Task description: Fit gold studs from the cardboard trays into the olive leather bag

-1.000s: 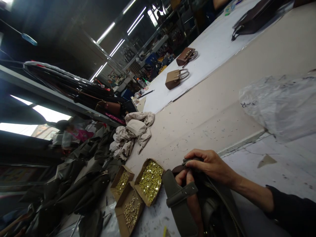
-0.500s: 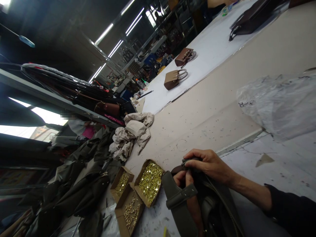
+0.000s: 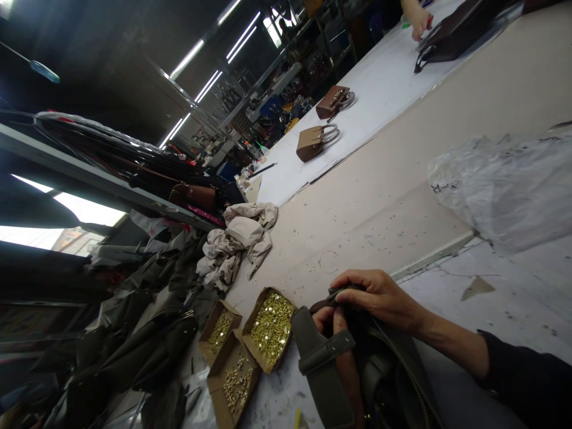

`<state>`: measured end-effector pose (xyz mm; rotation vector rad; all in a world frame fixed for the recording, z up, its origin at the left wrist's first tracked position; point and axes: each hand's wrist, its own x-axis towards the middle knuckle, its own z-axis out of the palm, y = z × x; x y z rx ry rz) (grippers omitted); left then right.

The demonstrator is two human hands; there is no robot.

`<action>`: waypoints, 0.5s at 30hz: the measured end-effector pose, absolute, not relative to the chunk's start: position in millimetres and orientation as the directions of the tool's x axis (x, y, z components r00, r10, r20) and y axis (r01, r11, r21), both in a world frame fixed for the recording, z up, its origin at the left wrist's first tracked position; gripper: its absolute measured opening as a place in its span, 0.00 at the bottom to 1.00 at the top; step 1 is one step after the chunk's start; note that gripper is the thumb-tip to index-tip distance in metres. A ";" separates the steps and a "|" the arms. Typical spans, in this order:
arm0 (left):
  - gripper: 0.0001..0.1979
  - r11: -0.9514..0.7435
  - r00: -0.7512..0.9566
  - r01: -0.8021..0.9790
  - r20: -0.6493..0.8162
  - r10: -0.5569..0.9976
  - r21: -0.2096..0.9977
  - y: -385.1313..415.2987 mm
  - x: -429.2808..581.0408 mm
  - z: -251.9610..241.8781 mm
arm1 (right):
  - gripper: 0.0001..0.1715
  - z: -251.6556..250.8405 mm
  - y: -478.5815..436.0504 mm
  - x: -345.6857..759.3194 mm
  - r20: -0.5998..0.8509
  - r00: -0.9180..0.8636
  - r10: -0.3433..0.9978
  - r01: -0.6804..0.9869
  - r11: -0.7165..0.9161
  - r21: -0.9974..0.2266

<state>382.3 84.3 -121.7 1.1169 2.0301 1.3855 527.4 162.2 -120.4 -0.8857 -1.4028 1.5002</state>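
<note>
A dark olive handbag (image 3: 393, 369) with a zipper along one edge lies at the lower right of the head view. My right hand (image 3: 373, 298) is closed on its upper edge, thumb and fingers pinching the material. Through the bag's strap flap (image 3: 322, 351) comes my left hand (image 3: 333, 322), its fingertips pressed against the same edge beside my right thumb. Part of the left hand and its wrist are hidden by the flap. Whether a small part sits between the fingertips I cannot make out.
Left of the bag stand cardboard trays of gold-coloured metal pieces (image 3: 272, 328), with smaller studs in another tray (image 3: 236, 384). Beige cloth (image 3: 243, 232) and dark olive bag pieces (image 3: 147, 333) are heaped further left. Clear plastic (image 3: 504, 185) lies right; small handbags (image 3: 310, 144) stand behind.
My hands and the bag stay almost in place. At the far top right, another person's hand has come down beside the dark brown bag, holding something red.
</note>
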 end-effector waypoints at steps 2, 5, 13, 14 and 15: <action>0.18 0.170 -0.571 0.375 0.083 0.816 0.911 84.0 381.8 -122.5 | 0.09 -122.1 161.9 527.2 0.087 -0.358 0.930 -0.142 0.037 -0.989; 0.17 0.171 -0.565 0.378 0.080 0.821 0.910 83.2 381.7 -123.6 | 0.09 -122.8 161.3 526.7 0.103 -0.359 0.928 -0.150 0.052 -0.987; 0.18 0.175 -0.557 0.363 0.063 0.828 0.915 82.9 380.9 -124.9 | 0.10 -122.2 163.3 529.1 0.113 -0.392 0.913 -0.142 0.061 -0.988; 0.18 0.173 -0.559 0.363 0.065 0.827 0.916 83.0 381.0 -124.7 | 0.10 -122.3 163.7 529.5 0.117 -0.397 0.910 -0.145 0.064 -0.987; 0.18 0.173 -0.560 0.362 0.065 0.826 0.916 83.0 381.2 -124.4 | 0.10 -122.3 164.1 529.8 0.122 -0.402 0.907 -0.148 0.066 -0.987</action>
